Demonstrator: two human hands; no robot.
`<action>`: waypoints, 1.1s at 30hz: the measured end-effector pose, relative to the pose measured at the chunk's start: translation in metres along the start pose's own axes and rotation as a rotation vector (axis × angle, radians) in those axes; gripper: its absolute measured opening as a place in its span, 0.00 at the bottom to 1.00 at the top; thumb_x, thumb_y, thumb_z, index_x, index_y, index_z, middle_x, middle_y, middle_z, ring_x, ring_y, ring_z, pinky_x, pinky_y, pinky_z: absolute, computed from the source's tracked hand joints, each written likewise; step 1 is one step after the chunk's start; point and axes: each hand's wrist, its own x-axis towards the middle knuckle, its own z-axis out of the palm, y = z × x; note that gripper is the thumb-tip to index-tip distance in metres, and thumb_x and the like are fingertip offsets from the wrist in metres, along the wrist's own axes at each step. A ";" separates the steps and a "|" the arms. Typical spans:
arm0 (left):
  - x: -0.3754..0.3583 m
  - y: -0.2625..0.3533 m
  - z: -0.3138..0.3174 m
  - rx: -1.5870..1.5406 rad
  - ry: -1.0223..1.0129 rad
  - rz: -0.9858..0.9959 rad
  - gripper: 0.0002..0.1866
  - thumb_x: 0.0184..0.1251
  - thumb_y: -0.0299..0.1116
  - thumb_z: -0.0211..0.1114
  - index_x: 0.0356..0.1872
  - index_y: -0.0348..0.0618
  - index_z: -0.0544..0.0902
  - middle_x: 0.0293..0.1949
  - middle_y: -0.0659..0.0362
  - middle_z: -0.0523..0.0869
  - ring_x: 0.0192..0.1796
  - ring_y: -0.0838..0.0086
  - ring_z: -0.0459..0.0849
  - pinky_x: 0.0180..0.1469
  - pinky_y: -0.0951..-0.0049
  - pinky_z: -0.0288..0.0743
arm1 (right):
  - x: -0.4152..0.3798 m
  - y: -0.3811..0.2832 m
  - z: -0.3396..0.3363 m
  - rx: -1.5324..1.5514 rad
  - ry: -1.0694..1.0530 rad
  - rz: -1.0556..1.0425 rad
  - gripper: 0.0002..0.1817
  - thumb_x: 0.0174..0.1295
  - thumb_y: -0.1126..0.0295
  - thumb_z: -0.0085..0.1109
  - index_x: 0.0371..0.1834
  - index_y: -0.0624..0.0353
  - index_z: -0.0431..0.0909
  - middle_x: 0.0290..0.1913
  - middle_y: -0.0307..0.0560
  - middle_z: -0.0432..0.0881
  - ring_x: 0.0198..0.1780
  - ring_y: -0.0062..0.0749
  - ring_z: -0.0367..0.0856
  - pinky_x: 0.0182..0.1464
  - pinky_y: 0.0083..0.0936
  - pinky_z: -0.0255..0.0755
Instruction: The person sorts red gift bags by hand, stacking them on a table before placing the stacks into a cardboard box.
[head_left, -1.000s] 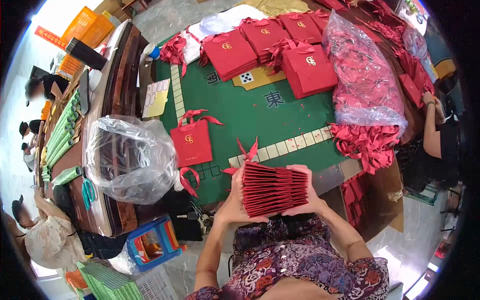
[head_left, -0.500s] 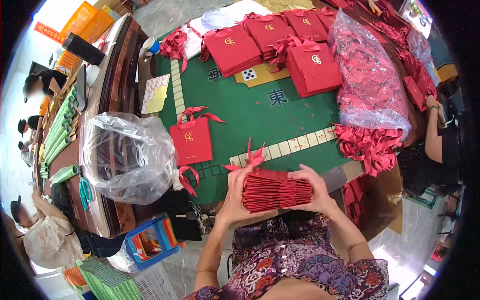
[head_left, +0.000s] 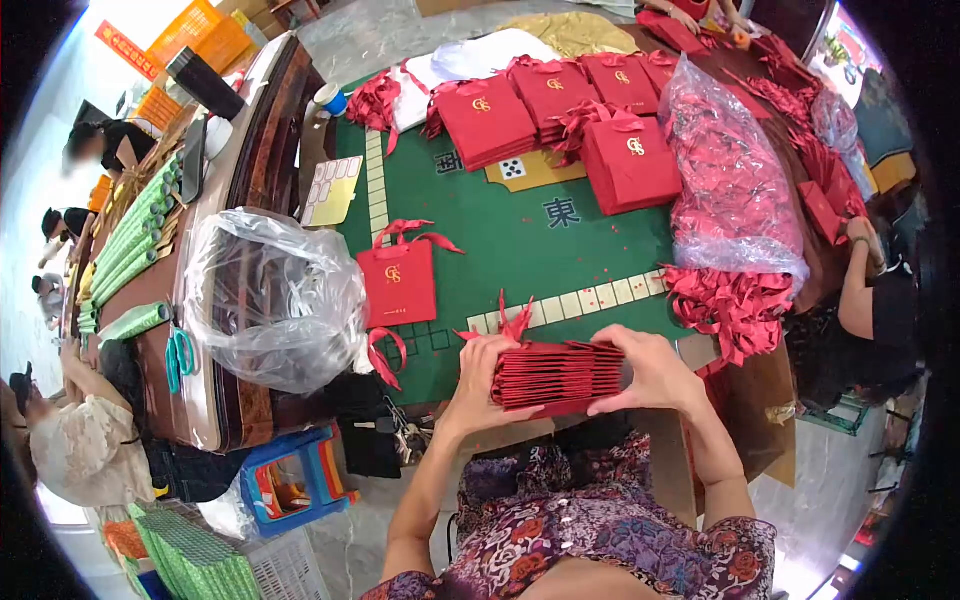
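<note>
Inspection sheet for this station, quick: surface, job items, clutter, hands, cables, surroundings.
Surface: green tabletop, printed with characters and a pale tile border; small red scraps scattered on it.
Job items: folded red stack in hand; single red bag at left; stacked red bags at far side; plastic-wrapped red bundle at right, ribbons spilling from its near end.
Clutter: crumpled clear plastic bag beside the single bag; keys near the table's near-left corner.
Hands: left hand and right hand grip the stack from opposite sides.
Cables: nothing seen.
Surroundings: teal scissors on the left side table; co-worker's hand at right.
</note>
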 end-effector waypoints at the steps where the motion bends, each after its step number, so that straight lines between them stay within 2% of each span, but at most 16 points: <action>1: 0.002 0.001 0.000 0.000 0.005 0.006 0.44 0.32 0.45 0.82 0.55 0.43 0.70 0.51 0.54 0.74 0.58 0.57 0.70 0.63 0.57 0.60 | -0.001 0.006 0.004 0.053 0.009 -0.002 0.42 0.34 0.55 0.81 0.53 0.60 0.71 0.46 0.50 0.80 0.50 0.45 0.80 0.52 0.34 0.73; 6: -0.003 -0.003 0.001 0.013 -0.010 0.019 0.44 0.33 0.44 0.82 0.55 0.44 0.70 0.52 0.54 0.75 0.59 0.59 0.70 0.64 0.57 0.59 | -0.008 0.013 0.026 0.242 0.060 -0.001 0.41 0.38 0.54 0.79 0.54 0.60 0.70 0.47 0.53 0.80 0.51 0.45 0.81 0.54 0.34 0.73; 8: -0.004 -0.005 0.001 0.010 -0.014 0.028 0.43 0.33 0.44 0.81 0.55 0.44 0.70 0.52 0.54 0.75 0.59 0.59 0.70 0.64 0.57 0.58 | -0.011 0.016 0.041 0.386 0.142 0.003 0.41 0.39 0.55 0.80 0.55 0.60 0.69 0.49 0.52 0.79 0.52 0.42 0.80 0.55 0.33 0.72; 9: -0.005 -0.005 0.001 0.005 -0.021 0.033 0.43 0.33 0.45 0.81 0.55 0.44 0.70 0.52 0.54 0.75 0.59 0.59 0.70 0.64 0.57 0.58 | -0.013 0.023 0.048 0.421 0.138 0.016 0.44 0.35 0.61 0.83 0.57 0.61 0.69 0.52 0.48 0.78 0.54 0.32 0.77 0.57 0.30 0.70; 13: -0.003 -0.009 -0.002 0.021 -0.048 0.038 0.42 0.34 0.45 0.81 0.55 0.44 0.70 0.52 0.54 0.75 0.58 0.58 0.70 0.64 0.57 0.58 | -0.011 0.022 0.037 0.449 0.078 0.018 0.50 0.34 0.58 0.82 0.63 0.60 0.64 0.55 0.51 0.76 0.57 0.37 0.76 0.60 0.32 0.68; 15: -0.002 -0.009 -0.003 0.026 -0.062 0.024 0.42 0.34 0.45 0.81 0.54 0.45 0.71 0.51 0.54 0.75 0.58 0.58 0.70 0.64 0.57 0.58 | -0.010 0.009 0.012 0.163 0.048 -0.014 0.56 0.34 0.51 0.81 0.67 0.59 0.59 0.60 0.55 0.72 0.61 0.44 0.72 0.64 0.37 0.64; 16: -0.002 -0.009 -0.003 0.026 -0.059 0.023 0.42 0.34 0.45 0.81 0.54 0.45 0.71 0.51 0.54 0.75 0.58 0.58 0.70 0.64 0.57 0.58 | -0.008 0.003 0.004 0.162 0.046 -0.015 0.56 0.34 0.51 0.81 0.67 0.59 0.59 0.60 0.55 0.72 0.61 0.44 0.72 0.64 0.37 0.64; 18: -0.002 -0.009 -0.003 0.025 -0.061 0.013 0.41 0.34 0.45 0.81 0.53 0.44 0.71 0.51 0.54 0.75 0.58 0.58 0.70 0.64 0.58 0.57 | -0.002 -0.014 -0.006 -0.128 0.143 -0.148 0.60 0.33 0.45 0.79 0.69 0.59 0.56 0.64 0.57 0.68 0.65 0.50 0.67 0.67 0.43 0.59; 22: -0.002 -0.006 -0.004 0.043 -0.053 0.010 0.40 0.35 0.46 0.81 0.52 0.45 0.72 0.50 0.54 0.75 0.59 0.58 0.69 0.64 0.58 0.56 | 0.016 -0.038 0.010 -0.332 -0.004 -0.196 0.55 0.38 0.50 0.76 0.68 0.61 0.57 0.60 0.61 0.67 0.60 0.53 0.69 0.63 0.45 0.62; 23: 0.000 -0.004 -0.005 0.042 -0.059 -0.017 0.40 0.35 0.46 0.81 0.52 0.45 0.72 0.51 0.54 0.75 0.58 0.58 0.69 0.65 0.59 0.57 | 0.018 -0.040 0.020 -0.393 0.001 -0.181 0.44 0.42 0.56 0.73 0.63 0.60 0.64 0.51 0.59 0.71 0.52 0.52 0.74 0.55 0.43 0.68; 24: 0.001 -0.003 -0.006 0.042 -0.064 -0.043 0.39 0.35 0.46 0.81 0.52 0.45 0.72 0.51 0.54 0.75 0.58 0.58 0.69 0.65 0.59 0.57 | 0.020 -0.038 0.024 -0.396 0.005 -0.187 0.44 0.42 0.56 0.73 0.63 0.60 0.64 0.51 0.59 0.71 0.52 0.52 0.74 0.55 0.43 0.68; 26: 0.009 -0.004 -0.007 0.056 -0.069 -0.066 0.41 0.35 0.47 0.81 0.53 0.44 0.72 0.52 0.54 0.75 0.59 0.58 0.69 0.65 0.59 0.57 | 0.024 -0.035 0.029 -0.418 -0.058 -0.116 0.33 0.44 0.61 0.70 0.54 0.59 0.69 0.43 0.54 0.74 0.44 0.50 0.78 0.45 0.41 0.72; 27: 0.014 -0.004 -0.009 0.061 -0.086 -0.092 0.42 0.35 0.47 0.81 0.54 0.44 0.72 0.53 0.53 0.75 0.60 0.57 0.69 0.65 0.59 0.58 | 0.028 -0.030 0.027 -0.348 0.072 -0.217 0.26 0.45 0.64 0.69 0.47 0.58 0.69 0.36 0.51 0.74 0.37 0.50 0.79 0.38 0.41 0.73; 30: 0.040 -0.005 -0.025 0.097 -0.017 -0.017 0.47 0.34 0.48 0.81 0.60 0.42 0.70 0.57 0.51 0.74 0.62 0.56 0.68 0.67 0.59 0.57 | 0.048 -0.019 0.011 -0.212 0.000 -0.103 0.29 0.47 0.61 0.67 0.49 0.62 0.67 0.35 0.62 0.79 0.38 0.58 0.80 0.41 0.46 0.74; 31: 0.045 -0.002 -0.032 0.016 0.092 -0.040 0.51 0.34 0.48 0.81 0.64 0.41 0.68 0.60 0.51 0.72 0.64 0.57 0.68 0.68 0.59 0.58 | 0.058 -0.013 0.001 -0.120 -0.014 -0.080 0.29 0.48 0.59 0.67 0.48 0.64 0.66 0.37 0.66 0.80 0.41 0.61 0.80 0.44 0.46 0.74; 33: 0.047 -0.004 -0.046 0.034 0.388 -0.073 0.44 0.45 0.46 0.77 0.65 0.40 0.67 0.61 0.52 0.72 0.64 0.61 0.69 0.66 0.62 0.61 | 0.079 0.004 -0.023 0.007 -0.039 0.080 0.32 0.50 0.54 0.68 0.51 0.67 0.70 0.40 0.59 0.82 0.42 0.49 0.82 0.46 0.39 0.74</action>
